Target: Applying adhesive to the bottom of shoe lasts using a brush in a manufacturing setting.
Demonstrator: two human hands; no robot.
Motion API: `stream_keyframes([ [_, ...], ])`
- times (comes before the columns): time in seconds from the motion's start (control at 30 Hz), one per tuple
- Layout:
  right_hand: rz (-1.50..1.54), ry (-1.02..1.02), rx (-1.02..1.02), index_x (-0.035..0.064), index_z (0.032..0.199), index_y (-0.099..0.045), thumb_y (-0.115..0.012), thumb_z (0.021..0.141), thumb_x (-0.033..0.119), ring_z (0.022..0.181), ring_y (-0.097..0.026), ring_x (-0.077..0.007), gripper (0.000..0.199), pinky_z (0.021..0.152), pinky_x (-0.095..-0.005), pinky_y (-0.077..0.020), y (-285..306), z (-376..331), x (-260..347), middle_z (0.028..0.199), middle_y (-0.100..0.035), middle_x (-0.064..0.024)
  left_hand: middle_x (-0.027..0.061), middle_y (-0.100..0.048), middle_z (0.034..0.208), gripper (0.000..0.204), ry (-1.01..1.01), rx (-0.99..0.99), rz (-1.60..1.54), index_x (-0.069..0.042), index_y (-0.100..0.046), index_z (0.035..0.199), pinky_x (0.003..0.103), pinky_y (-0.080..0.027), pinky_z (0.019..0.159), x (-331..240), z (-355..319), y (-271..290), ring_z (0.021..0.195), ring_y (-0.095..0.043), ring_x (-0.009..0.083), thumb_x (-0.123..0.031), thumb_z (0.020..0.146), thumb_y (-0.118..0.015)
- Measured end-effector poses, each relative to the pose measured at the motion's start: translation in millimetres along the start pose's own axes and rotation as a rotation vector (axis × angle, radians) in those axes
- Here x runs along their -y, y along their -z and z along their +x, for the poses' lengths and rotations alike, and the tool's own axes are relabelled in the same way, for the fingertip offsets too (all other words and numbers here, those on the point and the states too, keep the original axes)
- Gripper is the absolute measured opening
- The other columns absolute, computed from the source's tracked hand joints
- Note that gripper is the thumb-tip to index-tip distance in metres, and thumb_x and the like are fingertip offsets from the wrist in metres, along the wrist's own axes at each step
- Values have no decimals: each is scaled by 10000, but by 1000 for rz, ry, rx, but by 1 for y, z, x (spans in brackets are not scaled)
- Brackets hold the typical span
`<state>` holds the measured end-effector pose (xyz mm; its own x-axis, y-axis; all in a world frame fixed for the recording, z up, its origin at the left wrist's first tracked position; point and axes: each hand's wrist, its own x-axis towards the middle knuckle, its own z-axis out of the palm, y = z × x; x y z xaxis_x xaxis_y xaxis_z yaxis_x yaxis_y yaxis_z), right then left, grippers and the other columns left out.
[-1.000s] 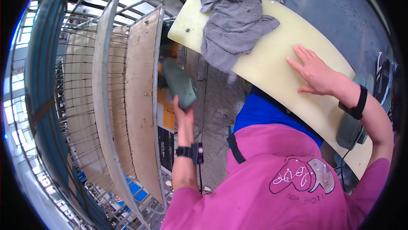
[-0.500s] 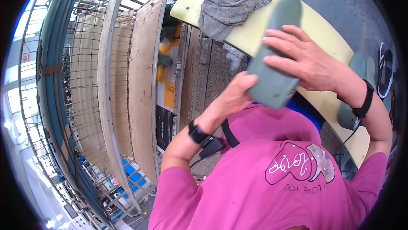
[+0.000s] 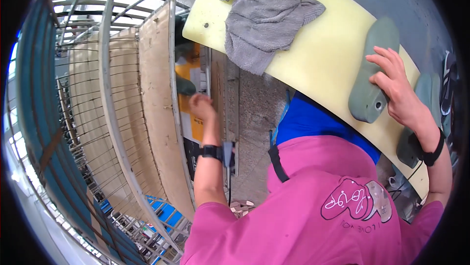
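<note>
In my right hand (image 3: 395,86) is a green shoe last (image 3: 374,69) with a round hole in its near end. The fingers press on its side, and it lies over the right part of the yellow tabletop (image 3: 323,64); I cannot tell whether it touches. My left hand (image 3: 201,106) reaches out to the left, by the rack. Just beyond its fingertips, the end of another green shoe last (image 3: 185,86) sticks out above a yellow and white surface. The left fingers look bent but are blurred, and no object shows in them.
A crumpled grey towel (image 3: 264,18) lies on the table's far left part. More green lasts (image 3: 428,91) and a dark shoe (image 3: 446,84) stand at the far right. On the left rises a metal wire rack (image 3: 105,69) with wooden boards (image 3: 156,69).
Both hands held the shoe last together before. My left hand has let go and moved left to the rack; my right hand has carried the last rightward over the table.
</note>
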<state>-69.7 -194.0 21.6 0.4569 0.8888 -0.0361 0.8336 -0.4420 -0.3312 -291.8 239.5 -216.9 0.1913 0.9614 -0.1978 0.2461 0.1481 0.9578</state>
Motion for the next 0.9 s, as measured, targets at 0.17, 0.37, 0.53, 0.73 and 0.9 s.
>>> stream_keyframes([
  [0.17, 48, 4, 91, -12, 860, -539, -488, 601, -117, 1257, -356, -382, 284, 1044, -546, -238, 7, 15, 1, 1252, -456, -176, 179, -580, 1051, 396, 94, -442, 487, 13, -486, 1130, 415, -532, 618, 42, 128, 48, 887, -587, 336, -82, 774, -633],
  [0.37, 43, -106, 154, -1, 846, -547, -513, 630, -77, 1265, -357, -372, 232, 1037, -545, -243, 6, 13, -3, 1269, -456, -174, 243, -576, 1008, 522, 227, -116, 659, -13, -450, 1226, 462, -497, 718, -9, 95, -24, 921, -585, 398, -197, 789, -667],
  [0.53, 70, -19, 66, 6, 827, -538, -528, 616, -72, 1244, -373, -369, 225, 1019, -543, -260, 9, 20, -5, 1257, -461, -178, 273, -617, 924, 450, -486, 1, 1335, -87, -519, 1199, 466, -492, 722, 97, 210, 109, 868, -608, 408, -251, 804, -658],
  [0.73, 74, -6, -17, 37, 811, -540, -548, 561, -129, 1137, -449, -332, 300, 987, -499, -305, -7, 0, -7, 1116, -534, -123, 155, -619, 884, 392, 103, -46, 244, 30, -543, 1106, 392, -519, 496, 21, 50, 10, 730, -633, 311, -162, 792, -675],
  [0.9, 68, 100, -99, 65, 749, -528, -587, 573, -91, 960, -515, -264, 242, 924, -418, -363, -7, -10, -15, 871, -555, -42, 137, -616, 796, 320, 318, 194, -23, 1, -551, 1038, 316, -436, 397, -46, -46, 56, 520, -590, 240, -222, 826, -637],
])
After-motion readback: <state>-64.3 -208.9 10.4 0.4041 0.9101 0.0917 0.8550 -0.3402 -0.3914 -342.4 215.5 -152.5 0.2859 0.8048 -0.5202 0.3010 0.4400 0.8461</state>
